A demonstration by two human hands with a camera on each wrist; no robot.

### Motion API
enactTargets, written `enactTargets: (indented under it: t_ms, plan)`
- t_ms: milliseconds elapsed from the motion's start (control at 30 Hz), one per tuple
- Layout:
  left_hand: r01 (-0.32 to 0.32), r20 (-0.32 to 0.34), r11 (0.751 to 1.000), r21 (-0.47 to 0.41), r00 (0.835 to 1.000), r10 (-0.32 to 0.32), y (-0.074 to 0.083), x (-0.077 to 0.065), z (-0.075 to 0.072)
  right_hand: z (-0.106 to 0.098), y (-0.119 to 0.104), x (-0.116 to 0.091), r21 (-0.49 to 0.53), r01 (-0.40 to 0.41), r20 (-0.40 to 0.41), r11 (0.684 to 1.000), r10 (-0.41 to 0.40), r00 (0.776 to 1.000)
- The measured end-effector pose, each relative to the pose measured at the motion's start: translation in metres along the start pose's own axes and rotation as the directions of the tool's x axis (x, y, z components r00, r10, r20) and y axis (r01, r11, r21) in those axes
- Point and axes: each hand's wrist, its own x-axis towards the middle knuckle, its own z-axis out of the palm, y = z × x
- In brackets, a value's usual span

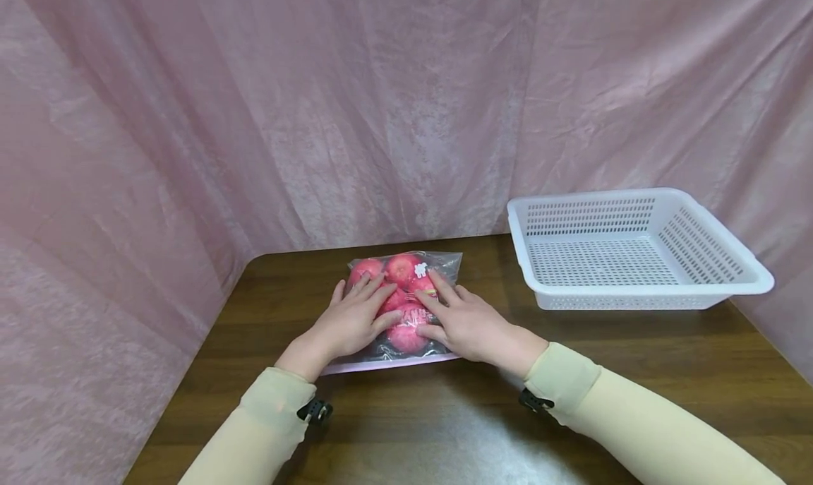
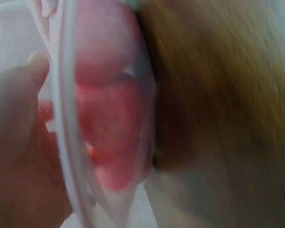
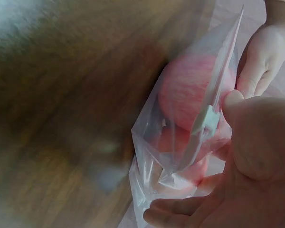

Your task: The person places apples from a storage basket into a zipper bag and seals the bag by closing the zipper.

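Note:
A clear zip bag point(image 1: 449, 262) of red apples point(image 1: 406, 338) lies flat on the table, its pale zip edge facing the person. My left hand point(image 1: 348, 321) rests on the bag's left side with fingers spread. From the right, my right hand point(image 1: 475, 328) lies over the other side, its fingers also spread and reaching onto the apples. Both hands are palm down and grip nothing. In the right wrist view a white slider point(image 3: 206, 121) sits on the zip close to the right thumb. The zip strip point(image 2: 66, 99) runs beside the left palm in the left wrist view.
A white perforated plastic basket point(image 1: 641, 294) stands at the back right of the brown wooden table point(image 1: 406, 421). Pink curtain point(image 1: 381, 118) hangs behind and along the sides. Dark straps point(image 1: 314, 410) circle both wrists over pale sleeves.

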Motion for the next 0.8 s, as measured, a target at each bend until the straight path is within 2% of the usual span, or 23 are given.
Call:
enactTargets:
  t_ms: [200,367,533,667,800]
  plan:
    - [0.053,-0.088,0.996,0.076,0.995,-0.046,0.021,0.001,0.004,0.001,0.000,-0.023,-0.082,0.052,-0.078,0.995,-0.059,0.995]
    - [0.077,-0.145,0.994,0.078,0.987,-0.065,0.039,0.006,0.008,0.004,-0.002,-0.044,-0.142,0.095,-0.097,0.985,-0.109,0.989]
    - [0.094,-0.110,0.990,0.102,0.990,-0.083,0.047,0.011,0.016,0.010,-0.005,-0.055,-0.162,0.139,-0.089,0.977,-0.155,0.984]
    - [0.111,-0.069,0.988,0.109,0.992,-0.104,0.047,0.012,0.023,0.015,-0.006,-0.061,-0.153,0.140,-0.065,0.978,-0.151,0.986]
    - [0.101,-0.040,0.991,0.087,0.994,-0.098,0.048,0.014,0.027,0.016,-0.004,-0.066,-0.160,0.123,-0.059,0.979,-0.134,0.989]
